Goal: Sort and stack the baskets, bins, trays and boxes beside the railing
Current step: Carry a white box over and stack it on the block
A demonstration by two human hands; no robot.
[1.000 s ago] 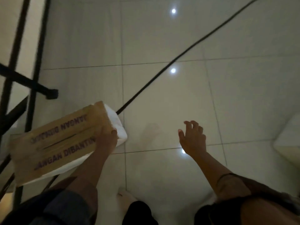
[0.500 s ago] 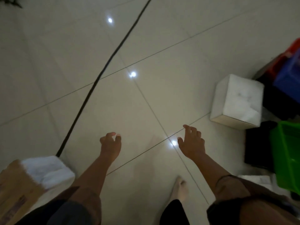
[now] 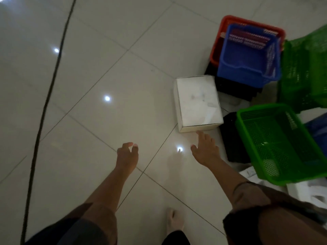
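White cardboard box [image 3: 198, 101]: rigid, probably light, smooth-sided; best taken by both short ends. Lies on floor [image 3: 123, 76], just ahead of right hand [image 3: 203, 151], grip open, empty; forward-right of left hand [image 3: 126, 154], fingers loosely curled, empty. Green basket [image 3: 276, 144] right of right grip.

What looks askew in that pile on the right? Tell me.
The near green basket sits tilted, propped on a black bin and white clutter rather than flat. The blue bin is nested crookedly in the red basket. The white box lies flat, apart.
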